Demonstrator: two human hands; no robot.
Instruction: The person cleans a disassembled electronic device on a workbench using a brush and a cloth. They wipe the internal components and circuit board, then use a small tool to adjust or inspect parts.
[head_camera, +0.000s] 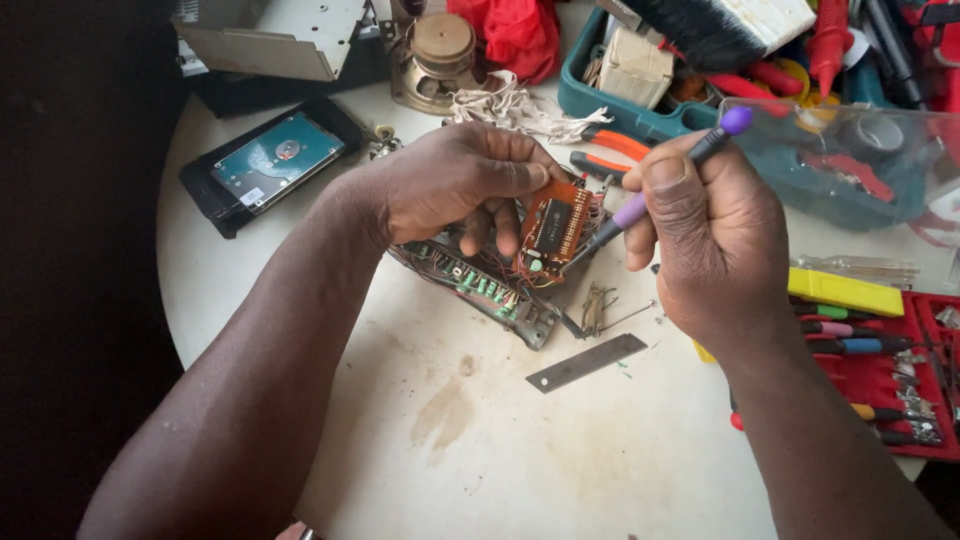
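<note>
White table (480, 450), screwdriver (660, 185) tip hidden behind orange circuit board (553, 222)

hard drive (272, 160) left of circuit board (553, 225), metal strip (586, 362) in front

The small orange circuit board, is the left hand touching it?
Touching. The head view shows the left hand with its thumb pressed on the top edge of the orange circuit board and its fingers curled beside it, no gap visible.

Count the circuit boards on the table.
2. An orange board pinched by the left hand, probed by the screwdriver in the right hand; a green board beneath it. Others may be hidden.
</note>
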